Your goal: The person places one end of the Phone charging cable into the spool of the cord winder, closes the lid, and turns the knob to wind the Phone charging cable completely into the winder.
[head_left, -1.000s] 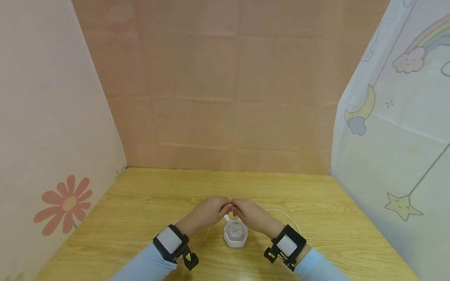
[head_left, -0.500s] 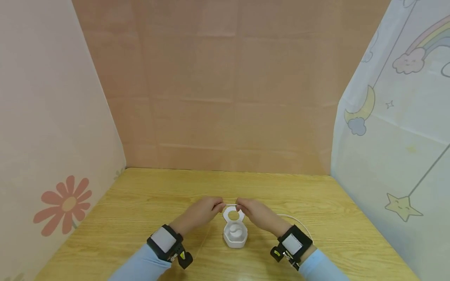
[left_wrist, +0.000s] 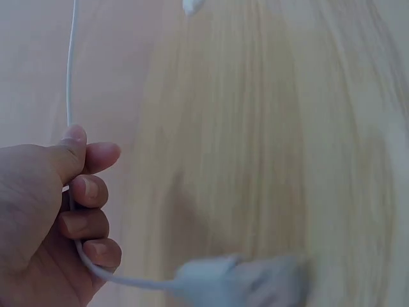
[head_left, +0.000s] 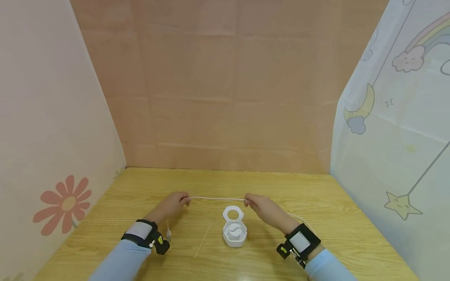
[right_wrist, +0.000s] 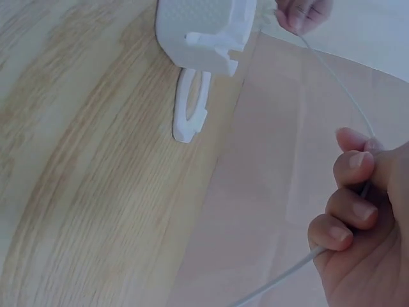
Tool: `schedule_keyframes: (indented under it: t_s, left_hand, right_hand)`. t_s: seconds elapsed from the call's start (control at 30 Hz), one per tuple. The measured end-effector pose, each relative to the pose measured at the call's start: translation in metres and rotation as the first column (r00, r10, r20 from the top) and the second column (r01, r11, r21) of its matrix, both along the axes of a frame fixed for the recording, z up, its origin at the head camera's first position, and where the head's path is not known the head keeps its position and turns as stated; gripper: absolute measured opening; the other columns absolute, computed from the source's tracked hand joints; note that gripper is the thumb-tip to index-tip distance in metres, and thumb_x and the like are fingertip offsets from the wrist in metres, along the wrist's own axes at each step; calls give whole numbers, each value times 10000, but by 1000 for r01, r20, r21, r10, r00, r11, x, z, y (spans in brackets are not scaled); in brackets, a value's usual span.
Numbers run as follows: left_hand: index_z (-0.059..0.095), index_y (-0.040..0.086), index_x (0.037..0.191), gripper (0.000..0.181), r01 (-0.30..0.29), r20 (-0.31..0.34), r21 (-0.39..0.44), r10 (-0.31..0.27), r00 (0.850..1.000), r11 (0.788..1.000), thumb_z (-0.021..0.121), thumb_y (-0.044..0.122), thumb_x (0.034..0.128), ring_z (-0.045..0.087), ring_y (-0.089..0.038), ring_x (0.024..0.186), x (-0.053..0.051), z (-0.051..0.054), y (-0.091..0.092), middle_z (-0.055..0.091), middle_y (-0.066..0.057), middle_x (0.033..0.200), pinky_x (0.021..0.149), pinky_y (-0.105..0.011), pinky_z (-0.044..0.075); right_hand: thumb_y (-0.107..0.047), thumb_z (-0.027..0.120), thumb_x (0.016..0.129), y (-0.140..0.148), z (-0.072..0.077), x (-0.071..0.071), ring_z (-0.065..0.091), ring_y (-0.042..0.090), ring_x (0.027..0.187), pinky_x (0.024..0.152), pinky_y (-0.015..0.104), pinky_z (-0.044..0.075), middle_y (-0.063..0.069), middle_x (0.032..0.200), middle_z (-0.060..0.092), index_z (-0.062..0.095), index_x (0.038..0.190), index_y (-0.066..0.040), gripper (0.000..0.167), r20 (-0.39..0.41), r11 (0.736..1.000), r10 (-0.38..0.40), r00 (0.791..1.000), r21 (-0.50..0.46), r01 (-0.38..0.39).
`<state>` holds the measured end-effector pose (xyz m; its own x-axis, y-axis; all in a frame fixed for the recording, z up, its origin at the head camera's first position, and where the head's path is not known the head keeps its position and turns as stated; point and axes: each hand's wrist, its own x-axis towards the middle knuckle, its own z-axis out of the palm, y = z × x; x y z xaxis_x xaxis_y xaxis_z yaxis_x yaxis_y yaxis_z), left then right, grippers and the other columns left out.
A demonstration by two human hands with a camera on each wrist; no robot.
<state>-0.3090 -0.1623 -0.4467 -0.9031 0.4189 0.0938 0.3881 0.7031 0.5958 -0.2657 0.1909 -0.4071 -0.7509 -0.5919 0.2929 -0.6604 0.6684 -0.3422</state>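
A white cable bars the middle, with the white case on its near side; the tabletop beyond, toward the far backdrop, leaves room to pass.

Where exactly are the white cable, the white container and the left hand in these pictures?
White cable (head_left: 218, 198): head view, middle of its nearly straight stretch.
White container (head_left: 234, 242): head view, its outer front wall.
Left hand (head_left: 174, 201): head view, back of the hand.
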Motion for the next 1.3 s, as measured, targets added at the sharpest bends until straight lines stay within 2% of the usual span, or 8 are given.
schedule_keyframes:
  t_s: [0.3, 0.43, 0.57, 0.63, 0.73, 0.9, 1.1, 1.3]
  left_hand:
    - [609, 85, 871, 224, -110, 73, -16, 111, 991, 994, 503, 223, 1011, 470, -144, 706, -5, -8, -27, 550, -12, 777, 650, -307, 392]
    - [621, 38, 992, 121, -171, -23, -98, 170, 985, 980, 540, 128, 986, 545, -218, 768, -3, 1, -17, 583, -100, 880, 664, -358, 460]
    - [558, -5, 1237, 307, -213, -166, -146, 188, 968, 966, 587, 94, 948, 555, -359, 1092, 6, 9, 12, 541, -224, 1196, 893, -473, 480]
    - [499, -3, 1334, 416, -176, -214, -137, 144, 966, 975, 595, 111, 945, 493, -396, 1219, 13, 14, 35, 484, -248, 1321, 980, -505, 438]
    - [415, 32, 1424, 522, -39, -266, -131, 2, 964, 991, 600, 145, 949, 426, -381, 1321, 28, 25, 73, 415, -229, 1438, 1045, -499, 395]
    - [346, 77, 1469, 566, 172, -293, -152, -211, 932, 973, 584, 195, 970, 417, -295, 1352, 51, 36, 120, 412, -141, 1476, 1056, -449, 401]
    - [530, 81, 1246, 265, 175, -268, -62, -185, 945, 983, 526, 183, 1002, 520, -149, 1021, 59, 27, 136, 589, 5, 1078, 865, -338, 451]
    - [561, 103, 1029, 180, 178, -113, 62, -171, 979, 982, 434, 230, 1037, 467, -44, 714, 56, 25, 134, 570, 14, 894, 607, -186, 418]
  right_hand:
    - [-101, 489, 1005, 0, 2, -3, 496, 52, 727, 663, 245, 455, -51, 866, 605, 579, 975, -127, 98, 51, 1000, -3, 999, 0, 3]
    - [-96, 482, 1007, -1, 1, -4, 506, 58, 738, 661, 254, 463, -38, 872, 611, 575, 978, -111, 99, 56, 1000, 2, 998, -8, -2]
    - [-79, 487, 1003, -3, -1, -2, 527, 73, 750, 666, 254, 474, -30, 887, 624, 582, 991, -98, 98, 68, 1000, 2, 998, -13, -1]
    - [-80, 486, 1003, -5, -1, -1, 534, 74, 762, 679, 253, 482, -34, 893, 626, 586, 993, -100, 102, 69, 1000, 5, 998, -11, -4]
    - [-72, 487, 1002, -7, -3, 0, 556, 73, 784, 693, 258, 497, -20, 900, 641, 590, 989, -97, 107, 47, 1000, 25, 999, -16, -24]
    - [-70, 483, 1004, -11, -3, -1, 624, 107, 851, 728, 271, 524, 18, 953, 679, 578, 992, -105, 103, 14, 997, 65, 998, -39, -64]
    - [-115, 491, 1007, -14, -4, 0, 553, 41, 779, 690, 237, 490, -40, 882, 638, 595, 983, -135, 108, 20, 998, 62, 998, -33, -61]
    - [-135, 506, 1002, -18, -5, 2, 491, 13, 716, 650, 202, 454, -55, 823, 610, 611, 963, -136, 112, 4, 994, 105, 995, -23, -104]
